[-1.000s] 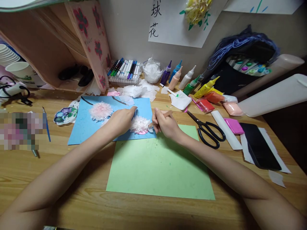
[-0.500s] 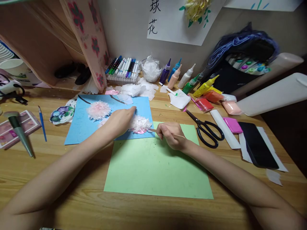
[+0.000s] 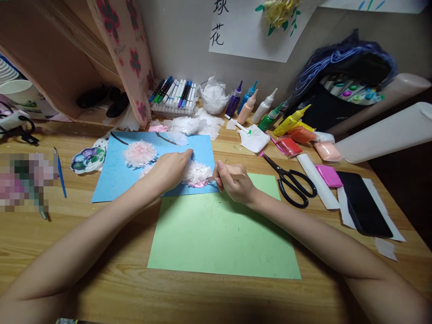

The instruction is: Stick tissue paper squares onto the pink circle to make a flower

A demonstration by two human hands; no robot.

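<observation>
Two hands meet at the flower [image 3: 199, 172], a pale pink tissue puff at the near right corner of the blue sheet [image 3: 114, 180], mid-desk. The left hand [image 3: 170, 168] lies over its left side, apparently steadying it; whether it pinches petals, I can't tell. The right hand [image 3: 232, 182] is pinched shut round a thin stick [image 3: 236, 176], tip at the petals. The green sheet [image 3: 222, 234] lies nearer and the scissors [image 3: 292, 185] to the right.
</observation>
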